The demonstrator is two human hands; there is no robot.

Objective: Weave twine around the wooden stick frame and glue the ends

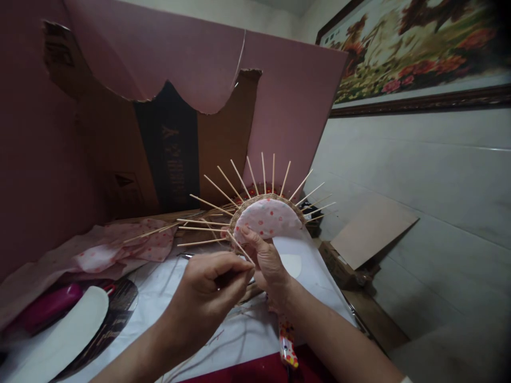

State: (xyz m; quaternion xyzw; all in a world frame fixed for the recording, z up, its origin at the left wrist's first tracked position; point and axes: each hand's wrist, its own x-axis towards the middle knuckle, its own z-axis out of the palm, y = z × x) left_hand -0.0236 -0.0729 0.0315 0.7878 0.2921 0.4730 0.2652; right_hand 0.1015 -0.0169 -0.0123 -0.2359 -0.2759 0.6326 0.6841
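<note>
A half-round woven piece [238, 211] has a rim of twisted tan strands, and thin pale sticks [231, 187] fan out from it. Pale pink cloth with red dots [271, 217] covers its flat face. My right hand [272, 264] grips its lower left part, thumb on the cloth and the other fingers mostly hidden behind. Just left of that, my left hand [217, 279] is closed in a pinch on the end of a thin weaving strand [241, 249]. This strand slants down from the rim to the fingertips.
Dotted pink cloth [115, 247] lies on the left of the white-covered table [159, 276]. Nearby are a magenta object [51, 306] and a white curved piece [75, 332]. A colourful handle [288, 343] lies below my right wrist. A cut-open pink carton [287, 101] stands behind.
</note>
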